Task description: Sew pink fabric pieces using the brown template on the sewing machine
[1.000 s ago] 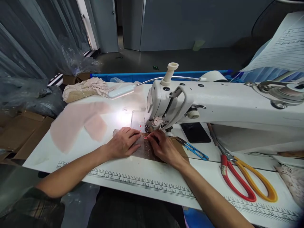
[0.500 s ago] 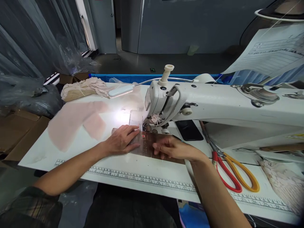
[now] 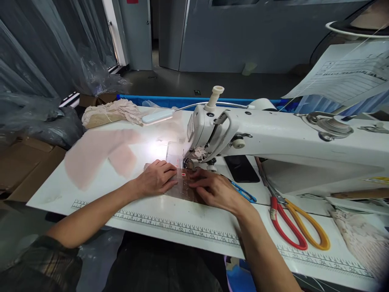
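Note:
The sewing machine [image 3: 197,129] stands over the table, with a thin sheer fabric piece [image 3: 176,188] in front of its needle area. My left hand [image 3: 158,177] lies flat on the left part of this fabric, fingers stretched out. A brown plate [image 3: 192,195] with a small red arrow mark is to the right, partly under the fabric. My right hand [image 3: 215,190] rests over the plate close to the presser foot, its fingers extended and apart, fingertips down. Whether they touch fabric or just the plate is hard to see.
Pale pink sheer pieces [image 3: 94,156] lie left, below a lace bundle [image 3: 112,111]. A dark phone [image 3: 242,168], blue thread snips [image 3: 244,192] and red-and-yellow-handled scissors [image 3: 299,221] lie right. A printed ruler [image 3: 170,225] runs along the front edge; more lace [image 3: 361,239] sits far right.
My right hand has moved forward and left, nearer the needle area, and its curled fingers have stretched out. The blue snips have come into clearer view. My left hand stays nearly in place.

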Available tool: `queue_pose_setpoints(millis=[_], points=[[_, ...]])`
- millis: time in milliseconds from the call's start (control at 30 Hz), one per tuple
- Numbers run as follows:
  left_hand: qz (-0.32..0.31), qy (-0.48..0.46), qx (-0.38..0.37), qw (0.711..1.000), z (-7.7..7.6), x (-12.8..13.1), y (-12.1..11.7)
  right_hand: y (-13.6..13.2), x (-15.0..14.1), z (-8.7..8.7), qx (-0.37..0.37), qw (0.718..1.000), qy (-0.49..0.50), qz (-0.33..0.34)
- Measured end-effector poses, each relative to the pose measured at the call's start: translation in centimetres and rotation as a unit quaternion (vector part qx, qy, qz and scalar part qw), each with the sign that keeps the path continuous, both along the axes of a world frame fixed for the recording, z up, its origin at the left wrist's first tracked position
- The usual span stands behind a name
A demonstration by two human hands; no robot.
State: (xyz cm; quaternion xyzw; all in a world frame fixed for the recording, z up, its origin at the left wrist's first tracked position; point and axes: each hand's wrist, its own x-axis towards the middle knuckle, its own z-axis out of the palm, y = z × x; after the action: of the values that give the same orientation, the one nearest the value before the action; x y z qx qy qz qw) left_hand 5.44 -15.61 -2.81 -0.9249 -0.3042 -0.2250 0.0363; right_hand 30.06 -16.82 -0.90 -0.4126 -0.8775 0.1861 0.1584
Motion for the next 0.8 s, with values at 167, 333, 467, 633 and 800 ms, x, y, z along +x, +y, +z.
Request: queue_pose_setpoints(millis=[167,333,467,633,800], points=[[0.001,-0.010,-0.008,1.000,-0.3,-0.2,0.3,-0.7,2.4,1.8,-0.214,0.967,0.113,0.080],[0.003,-0.016,0.004,1.000,-0.4,-0.2,0.3,-0.5,1.7,1.0,-0.156,0.967,0.200,0.007],[-0.003,-0.018,0.006,1.000,-0.2,-0.1,0.2,-0.3,0.0,-0.8,-0.039,0.981,0.184,0.044],[0.002,-0.024,0.003,1.000,-0.4,-0.2,0.2,-3.9,0.0,-0.1,-0.077,0.989,0.084,0.089],[-0.010,-0.042,0.014,0.999,-0.2,-0.6,0.7,-7.2,1.3,2.8,-0.312,0.910,0.187,0.202]])
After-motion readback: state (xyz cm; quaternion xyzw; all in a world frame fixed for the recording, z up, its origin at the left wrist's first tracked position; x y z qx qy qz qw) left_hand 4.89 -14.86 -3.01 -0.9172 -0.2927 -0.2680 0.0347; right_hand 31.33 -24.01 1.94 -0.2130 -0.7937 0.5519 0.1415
